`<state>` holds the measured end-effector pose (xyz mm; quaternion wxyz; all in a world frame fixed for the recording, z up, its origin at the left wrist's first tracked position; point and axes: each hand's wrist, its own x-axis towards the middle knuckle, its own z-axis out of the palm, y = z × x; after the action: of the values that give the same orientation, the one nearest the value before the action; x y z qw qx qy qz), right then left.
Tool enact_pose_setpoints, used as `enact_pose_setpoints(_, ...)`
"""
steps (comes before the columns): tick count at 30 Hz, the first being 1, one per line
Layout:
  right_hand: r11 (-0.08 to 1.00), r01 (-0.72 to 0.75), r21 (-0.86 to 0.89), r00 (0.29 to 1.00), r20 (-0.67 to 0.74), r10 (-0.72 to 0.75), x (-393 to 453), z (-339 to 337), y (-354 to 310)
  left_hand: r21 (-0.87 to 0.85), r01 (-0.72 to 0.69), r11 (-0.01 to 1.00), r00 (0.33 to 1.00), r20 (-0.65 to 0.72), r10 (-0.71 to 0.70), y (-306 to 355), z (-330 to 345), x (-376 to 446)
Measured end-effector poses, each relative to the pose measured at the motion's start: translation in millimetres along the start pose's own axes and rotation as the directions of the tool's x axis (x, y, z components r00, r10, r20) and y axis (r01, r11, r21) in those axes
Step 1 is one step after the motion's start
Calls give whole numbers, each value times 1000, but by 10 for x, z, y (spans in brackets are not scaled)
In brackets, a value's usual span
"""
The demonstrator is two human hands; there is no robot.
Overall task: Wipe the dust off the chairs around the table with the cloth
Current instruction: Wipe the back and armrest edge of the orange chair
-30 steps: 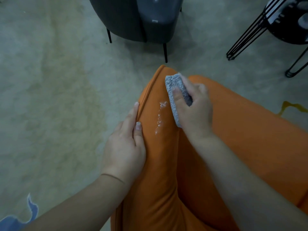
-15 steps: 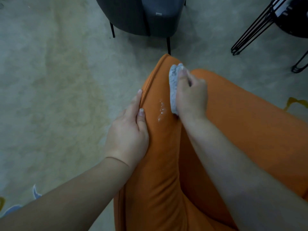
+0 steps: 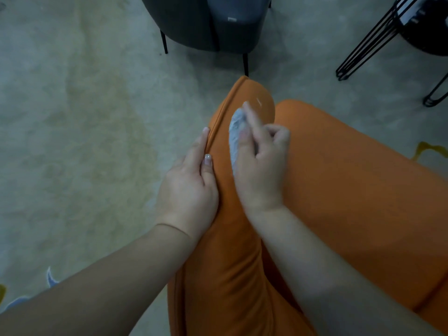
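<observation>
An orange upholstered chair (image 3: 351, 202) fills the lower right of the head view, its armrest running up the middle. My right hand (image 3: 259, 163) grips a folded grey cloth (image 3: 235, 132) and presses it against the top of the armrest. My left hand (image 3: 191, 187) rests flat along the armrest's outer edge, fingers straight, thumb on top. A small white speck (image 3: 259, 102) lies on the armrest tip ahead of the cloth. The white dust streak seen earlier is covered by the cloth and hand.
A dark grey chair (image 3: 206, 23) stands straight ahead on thin black legs. A black wire-legged table (image 3: 417, 27) sits at the top right. Pale patterned carpet (image 3: 72, 129) spreads across the left side.
My right hand slid the cloth back down the armrest towards me, over the white dust streak, which no longer shows. My left hand stayed on the armrest's outer edge.
</observation>
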<state>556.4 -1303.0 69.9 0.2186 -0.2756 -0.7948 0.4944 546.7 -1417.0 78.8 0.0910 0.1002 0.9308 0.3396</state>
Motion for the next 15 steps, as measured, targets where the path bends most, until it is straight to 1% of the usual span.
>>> enact_pose_setpoints(2,994,105,-12,994,24,-105,-309,-45,5,4,-1,1000,1000,12,1,1,2,11)
enact_pose_setpoints(3,991,131,-23,991,34,-131,-432,-69,8,6,0,1000,1000,16,0,2,2,16)
enact_pose_setpoints(5,988,139,-67,990,34,-137,-453,-70,27,6,-2,1000,1000,16,2,2,-2,22)
enact_pose_setpoints(7,991,99,-90,995,12,-98,-220,-23,29,11,-12,1000,1000,7,12,7,-7,19)
enact_pose_setpoints(8,995,51,-84,999,2,-51,-59,5,35,10,-12,1000,1000,6,12,7,-7,14)
enact_pose_setpoints(10,998,-50,-26,999,-10,50,185,36,47,0,-11,1000,1000,1,11,2,-5,4)
enact_pose_setpoints(11,997,-73,2,997,-10,73,199,38,58,-5,-13,1000,1000,-2,13,0,-4,2)
enact_pose_setpoints(12,998,-63,13,998,-12,63,129,23,71,-8,-13,1000,1000,-3,13,0,-2,3)
enact_pose_setpoints(15,995,82,-62,997,7,-82,-293,-62,39,-9,-1,1000,1000,9,1,-5,-3,13)
